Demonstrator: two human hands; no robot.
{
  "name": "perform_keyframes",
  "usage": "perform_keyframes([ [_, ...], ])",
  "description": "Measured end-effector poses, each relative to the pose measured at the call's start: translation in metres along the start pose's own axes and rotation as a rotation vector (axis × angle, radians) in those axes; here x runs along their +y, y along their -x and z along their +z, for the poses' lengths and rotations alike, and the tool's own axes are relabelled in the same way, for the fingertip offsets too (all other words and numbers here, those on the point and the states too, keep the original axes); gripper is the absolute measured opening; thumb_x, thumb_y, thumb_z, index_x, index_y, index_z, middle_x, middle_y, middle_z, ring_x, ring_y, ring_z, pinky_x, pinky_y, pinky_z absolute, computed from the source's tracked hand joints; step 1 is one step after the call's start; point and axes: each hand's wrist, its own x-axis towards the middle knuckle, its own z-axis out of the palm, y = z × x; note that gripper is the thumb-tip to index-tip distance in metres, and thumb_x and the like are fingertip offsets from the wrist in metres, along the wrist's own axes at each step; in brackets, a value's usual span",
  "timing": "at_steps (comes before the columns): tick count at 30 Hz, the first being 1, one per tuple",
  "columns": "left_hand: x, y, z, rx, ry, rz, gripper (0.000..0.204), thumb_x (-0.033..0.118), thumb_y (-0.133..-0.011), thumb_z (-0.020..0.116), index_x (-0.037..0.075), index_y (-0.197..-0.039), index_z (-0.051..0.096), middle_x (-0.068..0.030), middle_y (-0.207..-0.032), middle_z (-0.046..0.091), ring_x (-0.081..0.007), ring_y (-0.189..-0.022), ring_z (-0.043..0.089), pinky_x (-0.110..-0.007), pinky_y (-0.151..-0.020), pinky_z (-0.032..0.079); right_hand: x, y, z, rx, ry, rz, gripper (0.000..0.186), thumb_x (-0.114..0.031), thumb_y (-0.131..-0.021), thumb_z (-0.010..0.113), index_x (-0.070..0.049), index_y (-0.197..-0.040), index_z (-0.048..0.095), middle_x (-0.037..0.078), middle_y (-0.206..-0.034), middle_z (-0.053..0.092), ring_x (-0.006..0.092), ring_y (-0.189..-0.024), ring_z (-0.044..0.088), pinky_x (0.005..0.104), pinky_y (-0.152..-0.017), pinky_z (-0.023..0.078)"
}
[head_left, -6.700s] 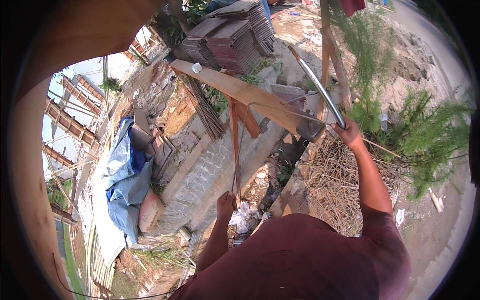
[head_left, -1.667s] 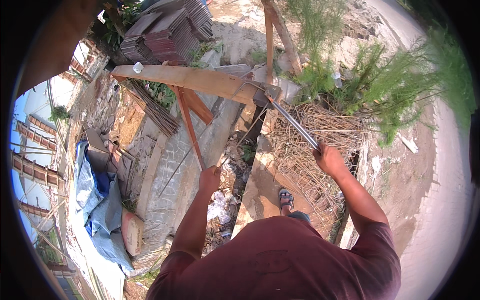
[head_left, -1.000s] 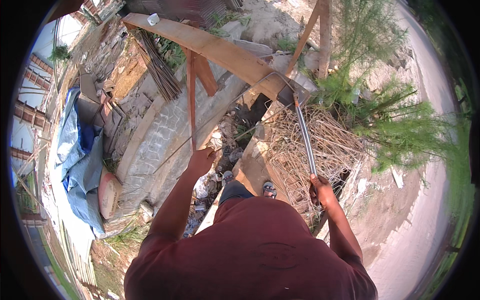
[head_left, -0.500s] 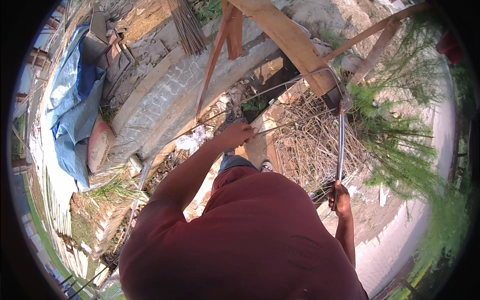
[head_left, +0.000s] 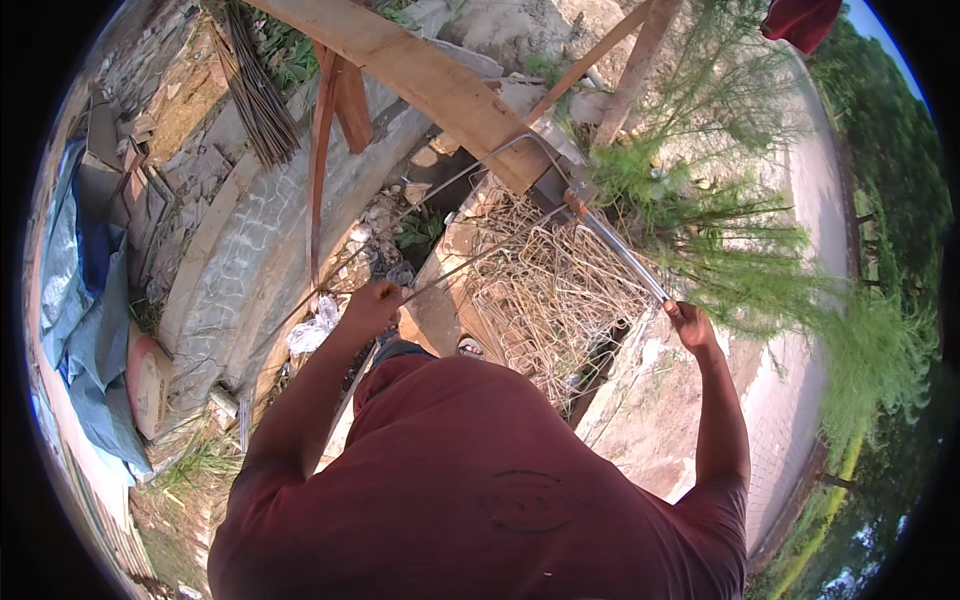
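Note:
My left hand (head_left: 374,305) is closed around one end of a thin steel rod (head_left: 462,266) that runs up to the right. At the far end of a wooden plank (head_left: 440,82), the rod meets a dark metal bending block (head_left: 556,190). There it is bent round, and a second length goes back down to the left, past my left hand. My right hand (head_left: 690,326) grips the lower end of a silvery bending bar (head_left: 628,256). The bar's rusty head sits at the block, against the rod.
Below the plank lies a heap of bent steel pieces (head_left: 550,300). Green feathery plants (head_left: 720,250) grow at the right. Wooden props (head_left: 323,150) stand under the plank. A bundle of straight rods (head_left: 255,90), a blue tarp (head_left: 88,330) and a sack (head_left: 150,380) lie at the left.
My right hand has swung the bending bar outward to the right, from nearly upright to slanting. My left hand still holds the rod. The whole view has turned, shifting the scene left.

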Motion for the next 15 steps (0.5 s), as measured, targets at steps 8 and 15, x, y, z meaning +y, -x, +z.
perform_keyframes([
  [8, 0.008, -0.014, -0.024, 0.036, 0.731, -0.316, 0.080, 0.064, -0.090, 0.031, 0.010, -0.146, 0.012, -0.0174, -0.128, 0.051, -0.0239, -0.070, 0.063, -0.036, -0.055, 0.053, 0.021, -0.037, -0.008, 0.054, 0.216, -0.087, 0.066, -0.064, -0.087, 0.038, -0.001, -0.079, 0.058, 0.024, -0.069, 0.055, 0.0450, -0.070, 0.052, 0.0469, -0.061, 0.040],
  [15, 0.002, -0.042, -0.005, 0.423, 0.979, -0.155, 0.055, 0.045, -0.098, 0.032, 0.008, -0.139, 0.030, -0.0124, -0.123, 0.054, -0.0226, -0.086, 0.064, -0.036, -0.069, 0.054, 0.040, -0.061, -0.010, -0.004, 0.244, -0.189, 0.068, -0.064, -0.089, 0.035, -0.001, -0.077, 0.058, 0.024, -0.067, 0.054, 0.0447, -0.069, 0.052, 0.0478, -0.061, 0.040],
])
